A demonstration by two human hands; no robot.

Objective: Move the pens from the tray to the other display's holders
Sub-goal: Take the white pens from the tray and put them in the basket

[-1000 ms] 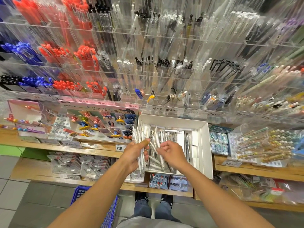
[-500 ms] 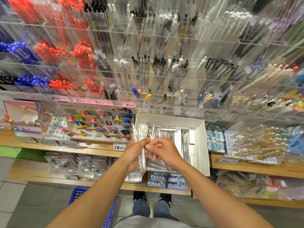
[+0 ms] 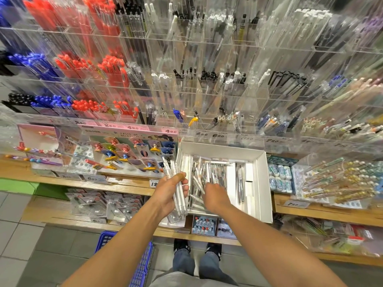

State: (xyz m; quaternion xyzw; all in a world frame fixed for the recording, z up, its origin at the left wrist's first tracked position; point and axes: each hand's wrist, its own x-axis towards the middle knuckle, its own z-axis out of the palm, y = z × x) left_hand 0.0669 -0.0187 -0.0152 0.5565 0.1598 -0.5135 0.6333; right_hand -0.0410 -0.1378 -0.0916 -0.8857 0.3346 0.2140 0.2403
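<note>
Where left hand point(image 3: 172, 193) grips: slim clear-plastic pens point(image 3: 176, 183).

tray point(image 3: 263, 183): on shelf point(image 3: 310, 212), below holders point(image 3: 207, 85)
loose pens point(image 3: 213, 175): in tray
left hand point(image 3: 170, 193): left of tray, gripping pen bundle point(image 3: 176, 183)
right hand point(image 3: 215, 196): over tray's near part, among pens
basket point(image 3: 143, 266): floor, under left arm

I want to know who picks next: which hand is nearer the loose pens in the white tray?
Right. The right hand reaches down among the loose pens in the white tray; the left hand holds a bundle at its left edge.
</note>
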